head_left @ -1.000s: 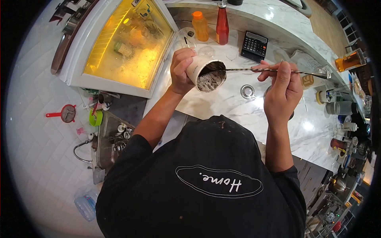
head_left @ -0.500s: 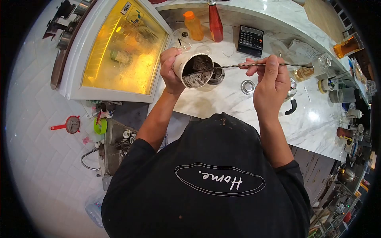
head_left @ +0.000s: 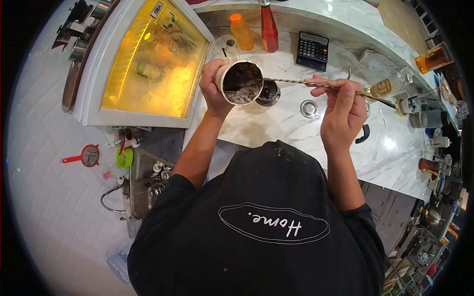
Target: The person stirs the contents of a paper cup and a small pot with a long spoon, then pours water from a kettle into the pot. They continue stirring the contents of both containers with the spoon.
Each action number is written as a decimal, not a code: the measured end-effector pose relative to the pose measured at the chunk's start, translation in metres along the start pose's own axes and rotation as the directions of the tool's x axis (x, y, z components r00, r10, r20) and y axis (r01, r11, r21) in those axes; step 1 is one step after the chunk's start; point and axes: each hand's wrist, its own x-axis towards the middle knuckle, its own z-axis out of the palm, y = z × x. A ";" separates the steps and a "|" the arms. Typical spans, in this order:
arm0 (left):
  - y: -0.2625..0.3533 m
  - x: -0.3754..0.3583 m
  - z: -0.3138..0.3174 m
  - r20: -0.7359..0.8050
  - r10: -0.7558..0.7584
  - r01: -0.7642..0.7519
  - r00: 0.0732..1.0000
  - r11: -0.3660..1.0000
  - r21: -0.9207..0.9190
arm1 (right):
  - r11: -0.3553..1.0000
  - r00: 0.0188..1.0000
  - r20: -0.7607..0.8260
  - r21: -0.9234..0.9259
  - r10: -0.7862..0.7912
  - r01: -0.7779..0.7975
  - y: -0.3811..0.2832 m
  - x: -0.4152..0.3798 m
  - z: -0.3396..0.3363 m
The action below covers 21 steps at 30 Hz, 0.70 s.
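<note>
My left hand is wrapped round a white paper cup, its mouth tilted towards me. Inside lies a dark and grey-brown clumpy mass, lower part paler. A long twisted metal bar spoon rests between the fingers of my right hand. The spoon's left part reaches the cup's right rim, and its far end slopes down to the right past my hand. Partly behind the cup stands a small dark round container on the marble counter.
A calculator, a red sauce bottle and an orange bottle stand along the back. A round metal piece lies between my hands. Left are a glass-door fridge and a sink; more bottles line the right.
My right hand has shifted slightly right and down, drawing the bar spoon rightwards, its far end now lower. The cup has moved a little up and left, and its contents look differently spread.
</note>
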 end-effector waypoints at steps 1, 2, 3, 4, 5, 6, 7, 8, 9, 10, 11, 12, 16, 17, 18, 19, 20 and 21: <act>0.001 0.001 -0.002 0.036 -0.036 0.037 0.999 0.999 -0.012 | 0.995 0.994 0.060 -0.033 -0.090 0.092 -0.001 0.003 -0.003; 0.001 0.002 -0.002 0.005 -0.017 0.018 1.000 0.999 -0.038 | 0.992 0.990 0.090 -0.052 -0.110 0.115 -0.003 0.006 -0.004; 0.001 0.003 0.000 -0.026 0.002 -0.004 1.000 0.998 -0.064 | 0.988 0.984 0.119 -0.069 -0.131 0.140 -0.006 0.009 -0.005; 0.002 0.005 0.002 -0.057 0.022 -0.027 0.998 0.996 -0.090 | 0.983 0.977 0.147 -0.085 -0.152 0.165 -0.008 0.012 -0.005; 0.003 0.007 0.001 -0.058 0.017 -0.022 0.998 0.995 -0.096 | 0.974 0.969 0.172 -0.110 -0.176 0.196 -0.010 0.015 -0.004; 0.006 0.009 0.000 -0.060 0.012 -0.018 0.998 0.995 -0.102 | 0.964 0.960 0.198 -0.134 -0.200 0.229 -0.012 0.018 -0.004; 0.007 0.011 -0.001 -0.062 0.007 -0.014 0.998 0.994 -0.107 | 0.953 0.949 0.224 -0.156 -0.223 0.261 -0.014 0.020 -0.003; 0.007 0.012 -0.002 -0.066 0.014 -0.021 0.998 0.994 -0.108 | 0.938 0.934 0.251 -0.174 -0.253 0.301 -0.016 0.023 -0.002; 0.005 0.012 -0.002 -0.068 0.020 -0.027 0.997 0.994 -0.110 | 0.921 0.919 0.278 -0.191 -0.280 0.339 -0.019 0.025 0.000; 0.005 0.012 -0.003 -0.070 0.025 -0.033 0.997 0.993 -0.111 | 0.903 0.902 0.306 -0.206 -0.306 0.377 -0.022 0.028 0.002; 0.004 0.012 -0.005 -0.039 0.022 -0.025 0.999 0.995 -0.092 | 0.907 0.903 0.315 -0.207 -0.293 0.367 -0.025 0.030 0.004; 0.005 0.014 -0.008 -0.007 0.017 -0.018 1.000 0.997 -0.074 | 0.911 0.904 0.324 -0.208 -0.280 0.356 -0.029 0.031 0.007; 0.021 0.026 -0.008 0.058 0.009 -0.006 0.998 0.998 -0.056 | 0.888 0.868 0.406 -0.230 -0.285 0.399 -0.034 0.042 0.008; 0.019 0.023 -0.009 0.092 0.001 0.008 0.996 0.995 -0.099 | 0.893 0.869 0.422 -0.239 -0.259 0.382 -0.034 0.048 0.008; 0.016 0.019 -0.009 0.127 -0.005 0.023 0.992 0.990 -0.142 | 0.897 0.869 0.436 -0.249 -0.233 0.366 -0.034 0.054 0.007; 0.015 0.014 -0.009 0.148 -0.017 0.043 0.989 0.984 -0.175 | 0.901 0.870 0.449 -0.261 -0.204 0.346 -0.033 0.059 0.006; 0.015 0.009 -0.008 0.168 -0.030 0.064 0.985 0.976 -0.206 | 0.911 0.874 0.449 -0.254 -0.187 0.325 -0.033 0.062 0.006; 0.018 0.007 -0.006 0.168 -0.046 0.084 0.985 0.971 -0.226 | 0.919 0.876 0.450 -0.246 -0.172 0.307 -0.032 0.067 0.006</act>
